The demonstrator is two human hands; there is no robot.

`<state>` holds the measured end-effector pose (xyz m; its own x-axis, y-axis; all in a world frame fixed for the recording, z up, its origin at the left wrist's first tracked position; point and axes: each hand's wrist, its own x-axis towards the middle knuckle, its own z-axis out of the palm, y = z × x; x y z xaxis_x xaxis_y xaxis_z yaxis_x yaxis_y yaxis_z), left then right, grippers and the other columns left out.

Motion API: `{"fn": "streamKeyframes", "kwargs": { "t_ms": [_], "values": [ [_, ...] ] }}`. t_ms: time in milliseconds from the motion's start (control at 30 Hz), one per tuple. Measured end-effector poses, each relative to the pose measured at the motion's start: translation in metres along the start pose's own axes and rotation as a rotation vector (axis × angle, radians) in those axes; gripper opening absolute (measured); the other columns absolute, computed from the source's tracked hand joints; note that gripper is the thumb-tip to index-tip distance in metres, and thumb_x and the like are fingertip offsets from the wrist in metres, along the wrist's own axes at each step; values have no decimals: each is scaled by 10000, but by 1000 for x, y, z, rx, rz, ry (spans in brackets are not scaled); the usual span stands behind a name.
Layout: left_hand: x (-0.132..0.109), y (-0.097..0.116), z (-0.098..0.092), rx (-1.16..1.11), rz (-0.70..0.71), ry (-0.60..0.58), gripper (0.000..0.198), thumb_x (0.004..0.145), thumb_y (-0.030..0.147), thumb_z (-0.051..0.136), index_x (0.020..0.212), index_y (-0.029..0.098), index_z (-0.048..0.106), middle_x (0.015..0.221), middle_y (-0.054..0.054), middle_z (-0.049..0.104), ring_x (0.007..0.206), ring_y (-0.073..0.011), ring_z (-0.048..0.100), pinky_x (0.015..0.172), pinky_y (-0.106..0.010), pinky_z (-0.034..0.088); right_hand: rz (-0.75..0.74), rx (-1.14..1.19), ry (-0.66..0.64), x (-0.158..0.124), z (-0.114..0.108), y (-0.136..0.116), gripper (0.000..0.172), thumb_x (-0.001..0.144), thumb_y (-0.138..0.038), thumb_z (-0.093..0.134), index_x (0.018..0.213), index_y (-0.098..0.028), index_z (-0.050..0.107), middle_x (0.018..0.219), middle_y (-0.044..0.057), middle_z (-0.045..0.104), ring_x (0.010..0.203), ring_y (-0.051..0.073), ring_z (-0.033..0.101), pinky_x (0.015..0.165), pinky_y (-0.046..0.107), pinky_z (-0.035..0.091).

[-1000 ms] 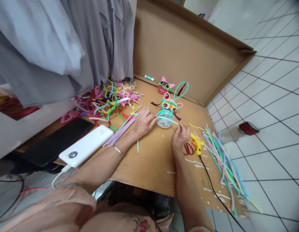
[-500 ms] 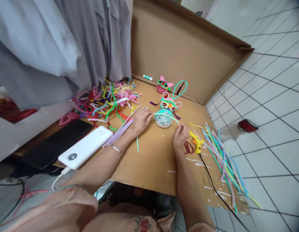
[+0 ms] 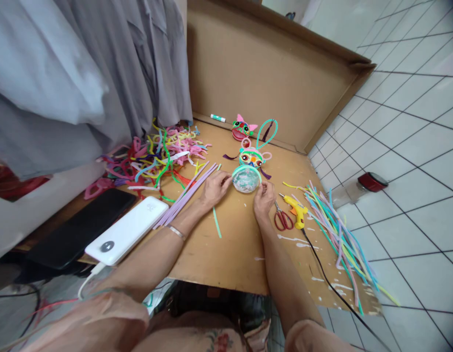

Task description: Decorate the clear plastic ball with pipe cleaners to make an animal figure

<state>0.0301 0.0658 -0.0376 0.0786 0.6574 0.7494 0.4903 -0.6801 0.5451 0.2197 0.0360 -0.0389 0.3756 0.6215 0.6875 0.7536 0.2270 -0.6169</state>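
A mint-green pipe cleaner [image 3: 247, 167] arches over the far side of a round ball [image 3: 245, 182] mottled white and teal. My left hand [image 3: 216, 189] pinches one end at the ball's left. At its right, my right hand [image 3: 265, 197] pinches the other end. Just behind the ball stands a decorated animal head [image 3: 252, 157] with big eyes, pink ring ears and a tall teal loop. A short green pipe cleaner piece [image 3: 216, 222] lies on the board below my left hand. Lilac pipe cleaners [image 3: 185, 196] lie beside my left wrist.
Right of my right hand are red-handled scissors [image 3: 283, 220], a yellow glue gun [image 3: 296, 211] with a black cord, and pastel pipe cleaners [image 3: 343, 244]. Tangled pipe cleaners [image 3: 163, 156], a white power bank [image 3: 127, 231] and a black phone-like slab [image 3: 81, 227] lie left. A cardboard wall [image 3: 270, 73] stands behind.
My hands have come closer together and lower, bending the mint-green pipe cleaner down round the ball. The scissors show more fully as my right hand moved left.
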Motion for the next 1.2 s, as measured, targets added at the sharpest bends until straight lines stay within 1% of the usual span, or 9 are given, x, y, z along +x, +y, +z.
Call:
{"fn": "streamKeyframes", "kwargs": {
  "t_ms": [167,300,433,533,633,767,900,1033,1200],
  "values": [
    [-1,1,0,-23,-8,-33,131,915,251,580,889,168,677,798,-51,694,713,-146,616,697,-270,487,43,24,-16,3,6,3,154,885,-273,410,887,-212,551,878,68,633,824,209,577,821,345,458],
    [-1,-1,1,-26,-10,-38,136,918,247,571,889,173,682,802,-58,695,708,-149,615,688,-276,489,49,41,-18,5,9,8,158,872,-270,415,892,-201,555,892,80,638,864,219,578,844,359,462],
    [-1,-5,2,-31,-8,-44,128,909,230,578,880,171,687,791,-67,692,680,-146,605,661,-275,486,30,66,-29,6,9,12,234,879,-251,390,967,-179,594,966,104,656,924,220,593,866,357,474],
    [-1,-6,4,-29,-12,-54,134,903,240,580,896,169,693,821,-69,697,697,-149,616,677,-278,497,21,84,-33,6,10,13,293,890,-260,379,1013,-172,630,999,115,667,945,222,608,885,363,483],
    [-1,-7,6,-27,-32,-86,146,900,252,579,910,172,701,864,-73,707,736,-158,631,707,-286,509,24,114,-29,6,11,14,311,889,-265,389,1013,-173,658,991,114,678,950,226,622,903,373,487],
    [0,-11,11,-50,-55,-108,152,892,244,576,893,176,711,881,-86,722,772,-176,653,743,-303,525,43,147,-52,4,10,18,314,878,-262,403,1005,-177,677,981,106,696,914,225,634,882,373,497],
    [0,-14,14,-64,-66,-104,151,879,229,571,880,178,712,884,-90,735,764,-180,665,726,-302,526,87,158,-79,3,9,19,324,874,-268,406,1010,-169,683,971,109,704,836,222,638,829,373,507],
    [0,-13,14,-55,-80,-100,136,856,199,561,844,177,695,846,-80,733,723,-172,654,690,-293,513,87,140,-80,3,8,18,304,853,-244,419,976,-173,688,956,109,718,864,231,643,841,373,499],
    [1,-7,10,-43,-109,-111,132,838,177,547,809,176,676,838,-78,728,720,-172,647,704,-294,512,76,130,-95,3,7,17,296,841,-230,428,966,-176,691,947,101,727,874,219,648,843,354,504]
  ]
}}
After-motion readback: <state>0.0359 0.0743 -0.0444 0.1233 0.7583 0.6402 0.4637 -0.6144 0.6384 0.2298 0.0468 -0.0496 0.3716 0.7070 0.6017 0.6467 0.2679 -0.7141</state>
